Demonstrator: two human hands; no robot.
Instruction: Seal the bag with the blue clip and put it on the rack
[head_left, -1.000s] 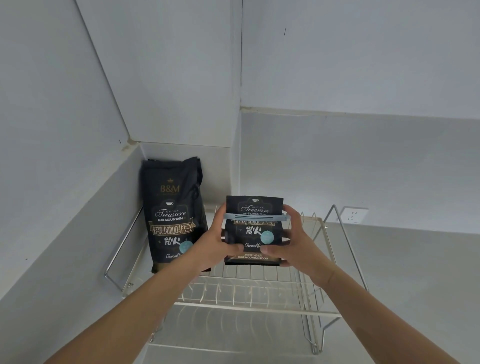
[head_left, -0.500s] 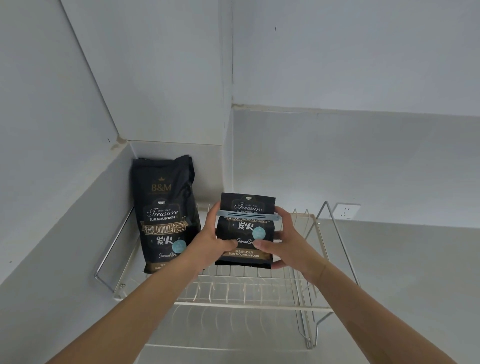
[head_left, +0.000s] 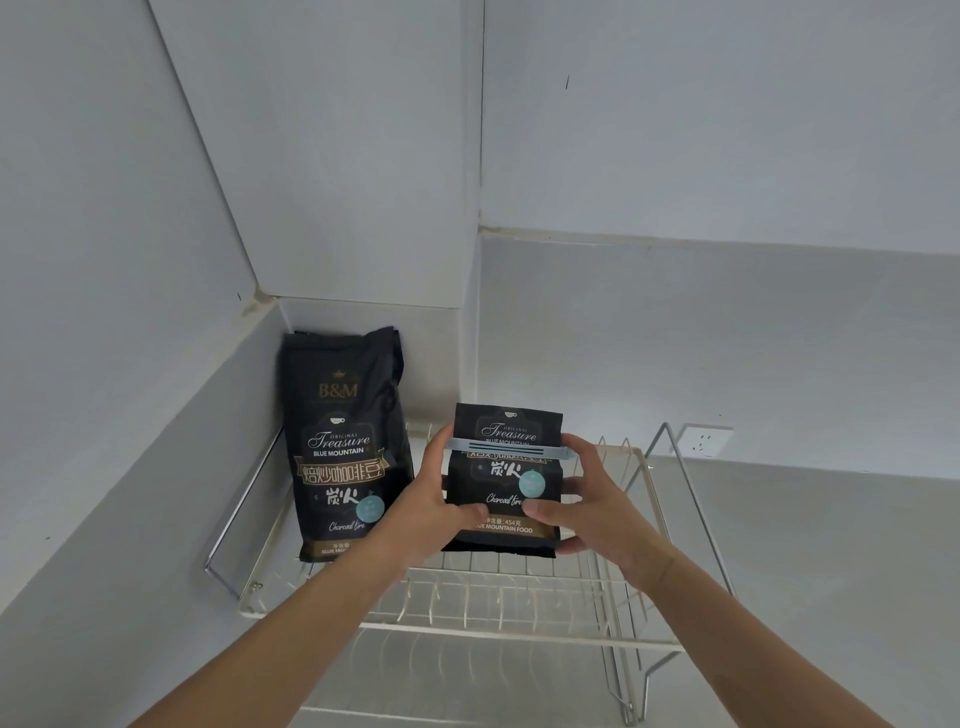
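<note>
A black coffee bag with its top folded down stands upright over the white wire rack. A pale blue clip runs across the bag just below the fold. My left hand grips the bag's left side, thumb on the front near the bottom. My right hand grips the right side, fingers reaching up to the clip's end. The bag's bottom edge is at the rack's top wires; whether it rests on them I cannot tell.
A taller black coffee bag stands on the rack's left end, leaning into the wall corner. Metal handle loops rise at the rack's left and right. A wall socket sits behind. A lower tier lies beneath.
The clipped bag, held in both hands, has sunk slightly toward the rack's top wires and away from me. The taller bag has not moved.
</note>
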